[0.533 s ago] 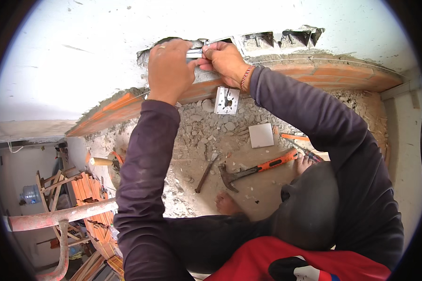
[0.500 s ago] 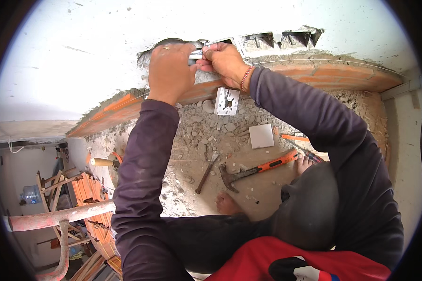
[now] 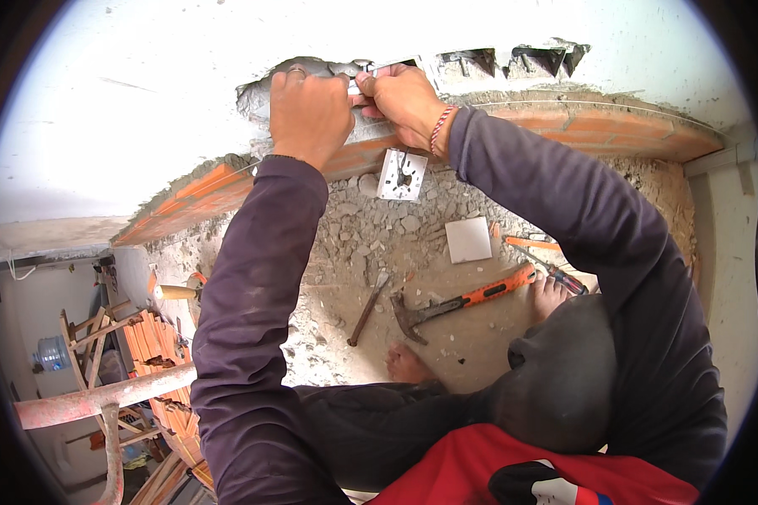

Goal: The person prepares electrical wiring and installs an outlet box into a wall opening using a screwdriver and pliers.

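With narrow grip, the right hand (image 3: 408, 103) pinched a small pale piece (image 3: 355, 87) at the wall opening (image 3: 254, 96); the left hand's (image 3: 311, 119) grip I could not tell. Rightward, recesses (image 3: 470, 67) were already cut; below, the slotted white electrical box (image 3: 396, 187) was not yet inside.

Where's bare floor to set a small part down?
Dusty floor patch between hammer, left foot and right knee, bar small crumbs. Crowded: rubble strip below the left hand and right hand, with the white slotted plate; also beside the right foot, where the screwdriver lies.

Bright — white wall (image 3: 160, 109) glaring, fisheye-bent edges, black corners
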Demonstrator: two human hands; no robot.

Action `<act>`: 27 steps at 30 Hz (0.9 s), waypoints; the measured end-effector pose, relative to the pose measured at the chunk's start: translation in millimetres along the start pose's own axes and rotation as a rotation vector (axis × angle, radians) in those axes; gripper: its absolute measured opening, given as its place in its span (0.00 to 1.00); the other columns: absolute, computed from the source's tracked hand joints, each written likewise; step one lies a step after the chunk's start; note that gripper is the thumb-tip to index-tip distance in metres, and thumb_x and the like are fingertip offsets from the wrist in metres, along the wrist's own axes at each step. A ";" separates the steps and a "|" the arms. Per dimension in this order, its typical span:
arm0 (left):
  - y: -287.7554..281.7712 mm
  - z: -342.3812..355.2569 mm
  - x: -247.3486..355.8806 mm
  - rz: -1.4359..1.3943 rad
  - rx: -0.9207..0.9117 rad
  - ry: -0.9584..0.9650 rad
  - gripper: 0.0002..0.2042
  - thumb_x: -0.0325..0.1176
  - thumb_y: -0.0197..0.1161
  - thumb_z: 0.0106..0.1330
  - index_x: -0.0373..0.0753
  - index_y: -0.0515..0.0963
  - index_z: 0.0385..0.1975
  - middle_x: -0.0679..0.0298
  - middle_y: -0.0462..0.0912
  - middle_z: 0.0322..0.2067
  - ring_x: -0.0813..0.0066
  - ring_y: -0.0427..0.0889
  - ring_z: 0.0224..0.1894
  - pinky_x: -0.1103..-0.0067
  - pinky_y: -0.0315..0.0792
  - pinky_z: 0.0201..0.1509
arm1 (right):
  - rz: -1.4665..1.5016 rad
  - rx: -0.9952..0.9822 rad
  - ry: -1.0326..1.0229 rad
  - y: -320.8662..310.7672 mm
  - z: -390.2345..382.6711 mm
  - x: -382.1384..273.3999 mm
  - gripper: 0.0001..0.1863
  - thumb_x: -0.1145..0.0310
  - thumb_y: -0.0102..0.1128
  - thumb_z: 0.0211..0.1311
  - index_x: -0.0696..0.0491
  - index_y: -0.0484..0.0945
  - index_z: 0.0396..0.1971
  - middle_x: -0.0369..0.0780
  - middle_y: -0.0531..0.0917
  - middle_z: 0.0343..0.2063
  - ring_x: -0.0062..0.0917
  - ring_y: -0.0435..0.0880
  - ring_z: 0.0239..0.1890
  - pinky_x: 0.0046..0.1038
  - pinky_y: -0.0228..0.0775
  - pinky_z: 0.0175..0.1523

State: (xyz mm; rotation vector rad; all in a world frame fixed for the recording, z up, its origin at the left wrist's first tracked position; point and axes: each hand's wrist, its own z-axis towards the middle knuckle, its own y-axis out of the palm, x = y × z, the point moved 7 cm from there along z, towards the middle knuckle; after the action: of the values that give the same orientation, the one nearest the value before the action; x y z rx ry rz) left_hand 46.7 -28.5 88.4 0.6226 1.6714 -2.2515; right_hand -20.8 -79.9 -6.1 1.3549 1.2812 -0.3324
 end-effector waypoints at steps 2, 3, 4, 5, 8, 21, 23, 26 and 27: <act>1.0 -6.8 -5.9 0.020 0.004 -0.005 0.08 0.39 0.66 0.59 0.43 0.85 0.26 0.59 0.84 0.21 0.60 0.81 0.34 0.67 0.65 0.42 | -0.006 0.043 0.019 10.6 -4.9 2.4 0.08 0.72 0.63 0.66 0.59 0.73 0.36 0.39 0.82 0.33 0.23 0.84 0.35 0.23 0.77 0.36; -1.7 -2.5 -3.3 0.022 0.021 0.005 0.08 0.39 0.67 0.58 0.43 0.85 0.26 0.58 0.83 0.21 0.59 0.81 0.32 0.66 0.66 0.40 | -0.210 0.053 -0.286 6.0 7.8 -1.6 0.08 0.72 0.64 0.66 0.59 0.73 0.35 0.39 0.82 0.31 0.23 0.83 0.34 0.23 0.76 0.35; -6.6 6.8 5.8 0.022 0.041 0.009 0.09 0.39 0.64 0.60 0.44 0.85 0.24 0.59 0.84 0.21 0.60 0.82 0.33 0.67 0.65 0.42 | -0.431 0.081 -0.602 -8.4 30.2 7.9 0.09 0.72 0.64 0.65 0.60 0.74 0.34 0.39 0.82 0.30 0.22 0.82 0.33 0.24 0.76 0.34; -5.4 7.2 8.3 0.037 0.031 -0.001 0.11 0.39 0.60 0.63 0.44 0.85 0.22 0.60 0.85 0.22 0.61 0.82 0.34 0.67 0.64 0.43 | -0.558 0.041 -0.662 -7.7 42.3 15.7 0.09 0.70 0.65 0.65 0.60 0.74 0.33 0.39 0.82 0.29 0.22 0.82 0.32 0.24 0.75 0.34; 0.4 17.0 24.8 0.040 -0.001 -0.002 0.15 0.39 0.56 0.66 0.45 0.85 0.20 0.61 0.85 0.23 0.62 0.83 0.34 0.67 0.63 0.45 | -1.096 0.037 -0.855 -16.0 63.9 24.0 0.11 0.67 0.66 0.64 0.59 0.76 0.32 0.38 0.82 0.27 0.22 0.80 0.30 0.26 0.74 0.33; 8.7 -6.7 -26.2 -0.363 0.022 -0.010 0.17 0.47 0.71 0.59 0.46 0.87 0.44 0.54 0.84 0.26 0.54 0.82 0.41 0.64 0.76 0.43 | -0.493 0.197 -0.178 -2.7 1.6 -12.7 0.13 0.70 0.67 0.63 0.57 0.72 0.25 0.36 0.78 0.23 0.18 0.78 0.23 0.23 0.72 0.28; 11.1 -4.7 -26.7 -0.347 -0.021 -0.016 0.16 0.47 0.71 0.59 0.48 0.87 0.44 0.53 0.84 0.27 0.55 0.82 0.42 0.64 0.77 0.44 | -0.534 0.191 -0.243 -0.9 1.9 -14.0 0.12 0.71 0.67 0.63 0.57 0.72 0.26 0.36 0.78 0.23 0.19 0.78 0.22 0.23 0.72 0.27; 5.2 6.3 -16.6 -0.298 -0.082 -0.001 0.15 0.46 0.72 0.58 0.46 0.87 0.42 0.52 0.85 0.28 0.56 0.83 0.41 0.65 0.77 0.44 | -0.611 0.190 -0.405 -7.9 17.8 -7.5 0.12 0.72 0.68 0.62 0.58 0.72 0.27 0.37 0.79 0.24 0.19 0.78 0.21 0.23 0.72 0.25; 4.2 8.8 -13.0 -0.275 -0.104 0.003 0.15 0.45 0.72 0.58 0.45 0.88 0.41 0.52 0.85 0.27 0.56 0.84 0.40 0.65 0.77 0.44 | -0.627 0.189 -0.459 -8.6 21.9 -4.0 0.11 0.73 0.68 0.62 0.58 0.72 0.27 0.37 0.80 0.24 0.19 0.77 0.21 0.23 0.72 0.25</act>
State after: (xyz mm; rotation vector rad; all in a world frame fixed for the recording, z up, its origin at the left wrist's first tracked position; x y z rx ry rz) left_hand 58.3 -38.7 93.3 0.3919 1.9655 -2.3225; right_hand -18.7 -102.5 -13.4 0.9157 1.2694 -1.1523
